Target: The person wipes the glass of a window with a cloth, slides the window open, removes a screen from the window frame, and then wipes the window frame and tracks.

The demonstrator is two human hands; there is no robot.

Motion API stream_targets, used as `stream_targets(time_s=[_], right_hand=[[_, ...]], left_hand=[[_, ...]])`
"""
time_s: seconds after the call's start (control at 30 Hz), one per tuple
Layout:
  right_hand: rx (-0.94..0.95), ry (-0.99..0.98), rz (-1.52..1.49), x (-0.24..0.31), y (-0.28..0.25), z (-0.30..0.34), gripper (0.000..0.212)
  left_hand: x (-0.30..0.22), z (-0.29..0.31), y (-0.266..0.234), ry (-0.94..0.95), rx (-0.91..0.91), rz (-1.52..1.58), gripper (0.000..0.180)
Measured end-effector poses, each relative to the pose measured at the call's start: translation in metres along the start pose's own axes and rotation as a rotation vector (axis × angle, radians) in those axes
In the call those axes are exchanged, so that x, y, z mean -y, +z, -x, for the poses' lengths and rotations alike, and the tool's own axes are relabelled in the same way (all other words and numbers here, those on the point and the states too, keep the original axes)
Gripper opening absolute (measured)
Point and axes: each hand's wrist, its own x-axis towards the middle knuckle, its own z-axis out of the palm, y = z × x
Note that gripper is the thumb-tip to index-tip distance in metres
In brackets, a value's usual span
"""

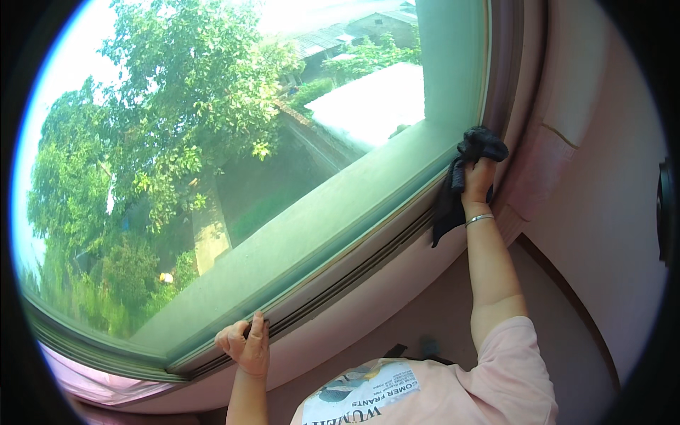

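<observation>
A dark cloth point(448, 202) is bunched in my right hand point(479, 183), pressed against the lower right corner of the window frame point(504, 85). One end of the cloth hangs down beside my wrist, which wears a silver bangle. Lower and to the left, my left hand point(244, 347) is closed over the bottom rail point(312, 300) of the window, its fingers curled at the edge and partly hidden. The large glass pane point(297, 234) rises just beyond both hands.
Dark sliding tracks point(354, 283) run along the pale sill point(382, 301). A pink wall point(602, 106) stands to the right, with a dark round object point(664, 212) at its far edge. Pink fabric point(106, 379) lies at lower left. Trees point(191, 92) and roofs show outside.
</observation>
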Motion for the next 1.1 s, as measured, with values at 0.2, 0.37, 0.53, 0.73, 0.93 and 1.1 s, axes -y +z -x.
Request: stream_targets(time_s=[0.2,0.37,0.53,0.73,0.93,1.1], right_hand=[[0.092,0.063,0.014,-0.016,-0.003,-0.021,0.032],[0.056,0.151,-0.056,-0.017,0.000,-0.023,0.033],[0.010,-0.024,-0.092,0.054,-0.020,0.020,0.039],[0.224,-0.259,-0.381,0.202,-0.075,0.126,0.039],[0.406,-0.308,-0.508,0.243,-0.097,0.172,0.035],[0.316,-0.349,-0.374,0.185,-0.071,0.127,0.027]], left_hand=[[-0.014,-0.011,0.017,-0.001,-0.072,0.050,0.025],[-0.020,-0.014,0.026,-0.012,-0.152,0.057,0.022],[-0.021,-0.017,0.030,-0.011,-0.222,0.083,0.020],[-0.018,-0.014,0.030,-0.025,-0.216,0.091,0.018],[-0.016,-0.014,0.033,0.018,-0.161,0.094,0.019],[-0.015,-0.011,0.036,0.020,-0.218,0.040,0.021]])
